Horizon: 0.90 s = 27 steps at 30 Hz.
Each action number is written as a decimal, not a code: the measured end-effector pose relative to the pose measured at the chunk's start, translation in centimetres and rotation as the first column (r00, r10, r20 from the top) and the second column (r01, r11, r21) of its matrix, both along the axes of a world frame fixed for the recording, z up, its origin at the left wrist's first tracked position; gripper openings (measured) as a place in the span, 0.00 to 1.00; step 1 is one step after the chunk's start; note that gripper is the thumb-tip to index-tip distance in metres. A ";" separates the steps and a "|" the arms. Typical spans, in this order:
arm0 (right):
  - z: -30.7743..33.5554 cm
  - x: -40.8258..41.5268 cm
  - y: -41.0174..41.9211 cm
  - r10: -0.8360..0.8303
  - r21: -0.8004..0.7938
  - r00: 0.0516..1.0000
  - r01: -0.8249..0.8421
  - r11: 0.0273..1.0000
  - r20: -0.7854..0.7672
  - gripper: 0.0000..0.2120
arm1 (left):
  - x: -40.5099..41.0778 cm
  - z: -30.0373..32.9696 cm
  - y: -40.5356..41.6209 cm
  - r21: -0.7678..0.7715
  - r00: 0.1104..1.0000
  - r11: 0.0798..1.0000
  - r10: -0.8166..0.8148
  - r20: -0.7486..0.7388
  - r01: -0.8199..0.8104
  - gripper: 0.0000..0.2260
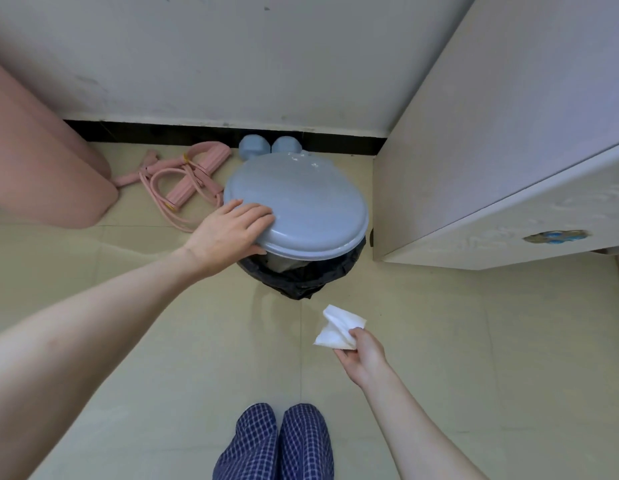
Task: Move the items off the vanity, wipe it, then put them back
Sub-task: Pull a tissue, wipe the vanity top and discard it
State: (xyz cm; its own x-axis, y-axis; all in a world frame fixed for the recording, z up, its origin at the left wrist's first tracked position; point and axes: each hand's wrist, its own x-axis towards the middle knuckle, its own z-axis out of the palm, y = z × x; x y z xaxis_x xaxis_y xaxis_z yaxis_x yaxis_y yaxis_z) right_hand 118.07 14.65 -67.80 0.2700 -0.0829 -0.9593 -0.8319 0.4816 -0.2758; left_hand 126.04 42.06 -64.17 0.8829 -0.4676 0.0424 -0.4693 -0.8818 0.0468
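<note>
Lid tipped up, wipe in my right grip.

My left hand (232, 233) clamps the edge of the grey-blue lid (301, 202), tilting it off the bin (301, 275); inside, a black liner and something pale I can't make out. My right hand (361, 355) pinches the crumpled white wipe (337, 329) above the floor (197, 341), near the bin, beside the white vanity (509, 168).

Held the grey bin lid (301, 202) tilted up at its near-left edge with the left hand (228, 233), leaving a narrow gap over the black-lined bin mouth (301, 271) on the near side. Kept the wipe (339, 329), pinched in the right hand (363, 358), over bare floor just short of that gap. Hemmed the bin with a white cabinet (491, 168) on the right, a wall (232, 57) behind, and pink bands (183, 181) on the left.
</note>
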 end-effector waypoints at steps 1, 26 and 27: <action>0.5 1.2 0.9 0.001 0.005 1.000 -0.001 1.000 -0.001 0.10 | 0.4 0.7 0.1 -0.002 1.000 1.000 -0.005 -0.015 0.005 0.28; -3.1 -0.5 -2.4 -0.155 -0.023 0.983 0.153 0.988 -0.096 0.14 | -4.6 -8.5 -2.9 0.257 0.932 0.952 0.236 -0.276 -0.165 0.40; -2.7 -0.5 -2.4 -0.158 -0.019 0.983 0.156 0.988 -0.097 0.14 | -4.9 -8.4 -2.9 0.274 0.921 0.948 0.246 -0.304 -0.163 0.42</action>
State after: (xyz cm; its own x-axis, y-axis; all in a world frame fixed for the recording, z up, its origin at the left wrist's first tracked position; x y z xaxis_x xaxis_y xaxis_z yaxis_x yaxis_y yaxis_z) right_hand 117.54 12.22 -70.53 0.1573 -0.1276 -0.9793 -0.7695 0.6057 -0.2025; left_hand 121.17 39.13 -72.55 0.9039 -0.2349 -0.3575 -0.2718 -0.9607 -0.0561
